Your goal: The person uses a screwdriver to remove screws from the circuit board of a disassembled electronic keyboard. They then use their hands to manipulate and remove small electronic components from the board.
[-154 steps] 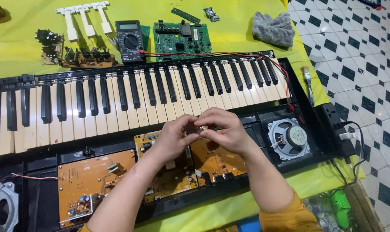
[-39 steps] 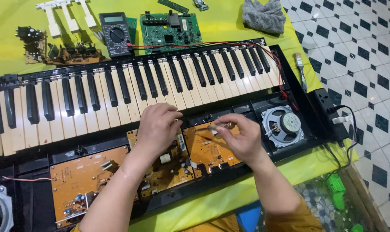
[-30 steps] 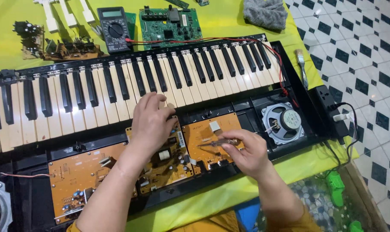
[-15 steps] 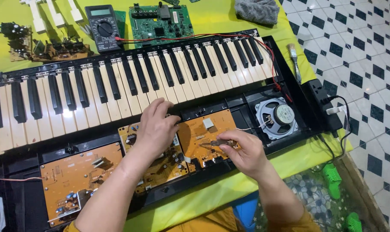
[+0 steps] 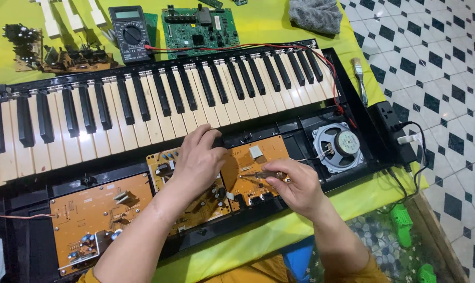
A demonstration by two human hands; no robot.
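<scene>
An opened electronic keyboard [image 5: 159,99] lies across a yellow-green cloth, its black and white keys exposed. Orange circuit boards [image 5: 98,209] sit in the black case below the keys. My left hand [image 5: 198,157] rests palm down on the middle board, fingertips at the front edge of the white keys. My right hand [image 5: 295,183] pinches a small thin metal tool [image 5: 266,174] over the right part of the board [image 5: 253,162]. A round speaker [image 5: 338,147] sits in the case right of my right hand.
Behind the keys lie a black multimeter [image 5: 130,29], a green circuit board [image 5: 200,26], loose white keys [image 5: 70,15] and a grey cloth [image 5: 316,14]. A brush [image 5: 360,78] and a black power strip [image 5: 394,131] lie at right, beside checkered floor tiles.
My hands, first together above the boards, separated. The left hand moved onto the middle board near the keys; the right hand lowered with the small tool toward the board's right part.
</scene>
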